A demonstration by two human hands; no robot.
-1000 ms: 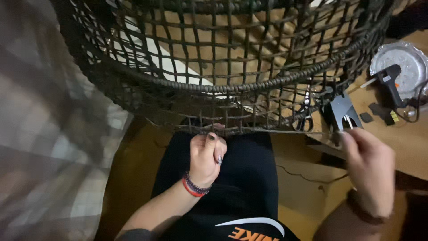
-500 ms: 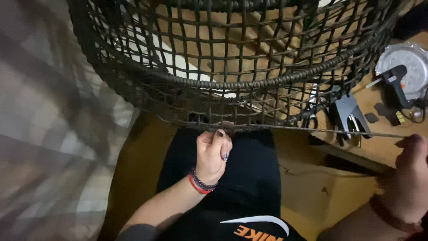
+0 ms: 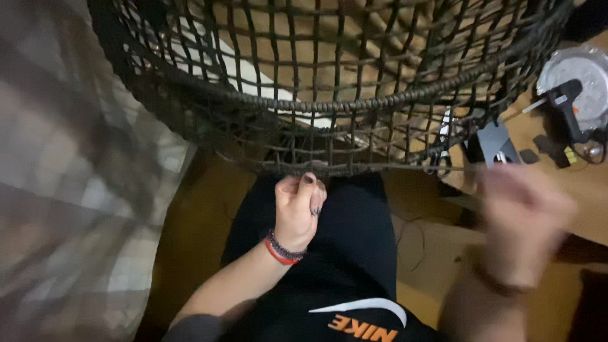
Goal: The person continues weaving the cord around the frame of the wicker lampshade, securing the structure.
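- While the dark woven basket [image 3: 329, 82] fills the upper half of the frame, its lower rim [image 3: 329, 168] rests just above the person's lap, apparently so the edge sits within easy reach.
- At centre frame, the left hand [image 3: 299, 212] is clenched against that rim, fingertips pinching the weave, seemingly to steady it; red and dark bracelets [image 3: 282, 248] circle the wrist.
- At lower right, the right hand [image 3: 522, 218] is blurred by motion and stands apart from the basket; a thin strand [image 3: 405, 167] runs from the rim toward it, but whether it grasps that strand cannot be told.
- On the wooden surface [image 3: 589, 196] at upper right lie a black glue gun [image 3: 567, 111] on a round silvery plate [image 3: 586, 79], close by the working hand.
- Checked fabric [image 3: 76, 177] covers the left of the frame.
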